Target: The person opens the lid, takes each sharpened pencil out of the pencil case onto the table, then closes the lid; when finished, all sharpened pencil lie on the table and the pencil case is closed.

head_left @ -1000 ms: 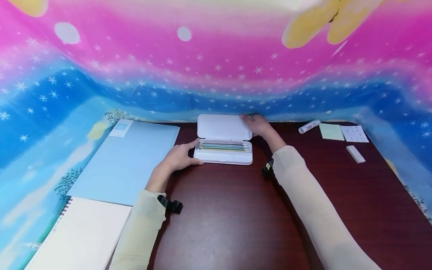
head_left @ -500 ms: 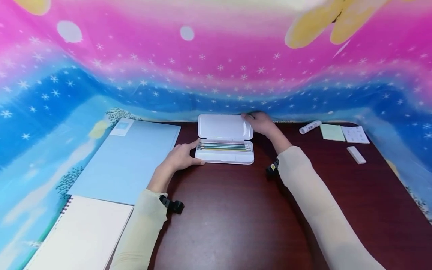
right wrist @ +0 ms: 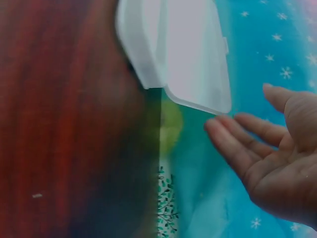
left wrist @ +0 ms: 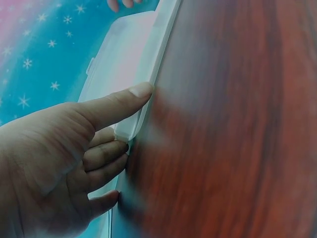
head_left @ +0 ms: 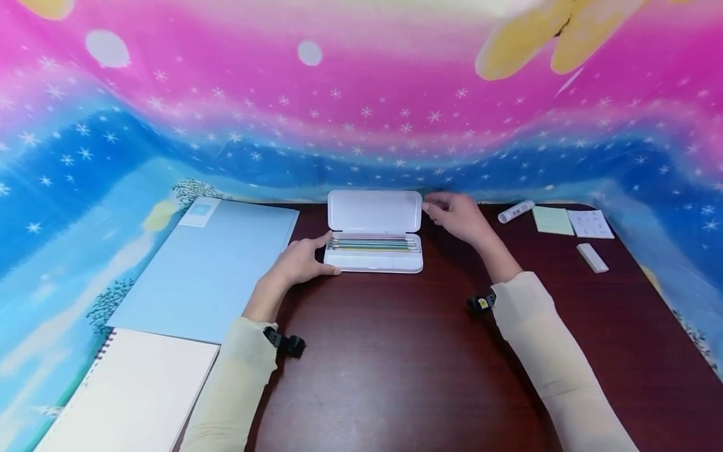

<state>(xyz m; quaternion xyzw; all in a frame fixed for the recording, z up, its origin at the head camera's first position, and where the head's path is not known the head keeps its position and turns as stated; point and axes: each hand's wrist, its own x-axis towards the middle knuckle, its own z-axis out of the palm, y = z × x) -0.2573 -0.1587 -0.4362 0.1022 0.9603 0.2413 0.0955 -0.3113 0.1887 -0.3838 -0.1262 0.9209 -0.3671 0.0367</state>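
A white pencil case (head_left: 373,262) lies at the back of the table with its lid (head_left: 374,211) raised. Several pencils (head_left: 373,244) lie in a row inside it. My left hand (head_left: 297,260) grips the case's left end, thumb at the front corner and fingers along the side; the left wrist view shows the thumb (left wrist: 119,105) on the front edge. Just right of the lid is my right hand (head_left: 459,216), holding nothing. In the right wrist view its fingers (right wrist: 233,141) are loosely extended, tips close to the lid's corner.
On the left lie a light blue folder (head_left: 209,270) and a spiral notebook (head_left: 130,389). A glue stick (head_left: 516,211), green sticky notes (head_left: 553,220), a printed white pad (head_left: 590,224) and a white eraser (head_left: 592,258) sit at the right. A patterned cloth (head_left: 361,125) hangs behind the table.
My right hand has let go of the raised lid's upper right corner and moved right, off it. The left hand keeps its place on the case, and the lid stays up.
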